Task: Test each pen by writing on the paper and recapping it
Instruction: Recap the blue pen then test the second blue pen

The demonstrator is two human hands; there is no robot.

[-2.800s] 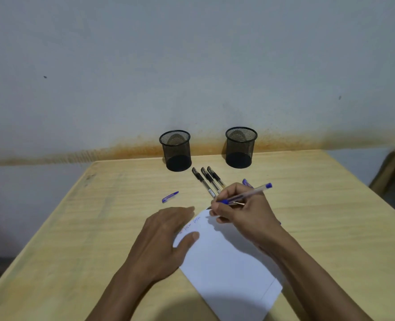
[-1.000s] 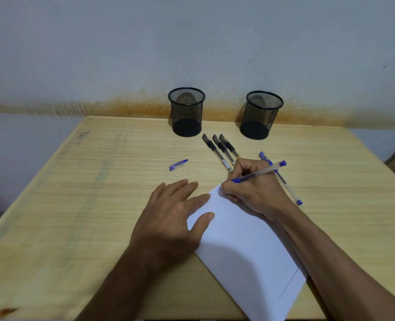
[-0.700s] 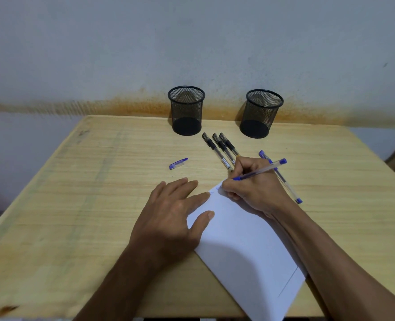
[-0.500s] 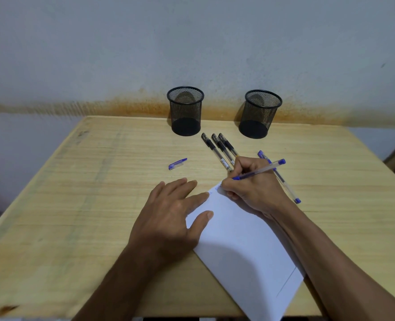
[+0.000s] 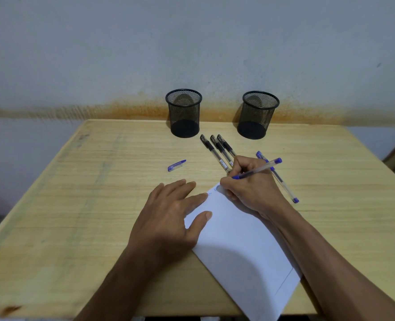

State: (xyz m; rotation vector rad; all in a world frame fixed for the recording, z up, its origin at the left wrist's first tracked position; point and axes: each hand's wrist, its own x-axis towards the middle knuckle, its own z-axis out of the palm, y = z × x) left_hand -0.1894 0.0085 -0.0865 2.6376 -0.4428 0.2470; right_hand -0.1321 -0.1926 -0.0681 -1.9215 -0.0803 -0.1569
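A light wooden table (image 5: 80, 205) with visible grain. At its far edge stand 2 black mesh pen cups, one left (image 5: 184, 112) and one right (image 5: 258, 114), well apart. Between and just nearer lie 3 capped black pens (image 5: 217, 151) side by side. A loose blue pen cap (image 5: 176, 165) lies to their left. A capped blue pen (image 5: 282, 181) lies right. A white sheet of paper (image 5: 245, 256) lies angled at the near edge.

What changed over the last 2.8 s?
Mostly the camera's view shifted. The left hand spread its fingers flatter on the paper. The right hand keeps gripping the blue pen, writing at the top corner. Loose cap, black pens and spare blue pen unmoved.
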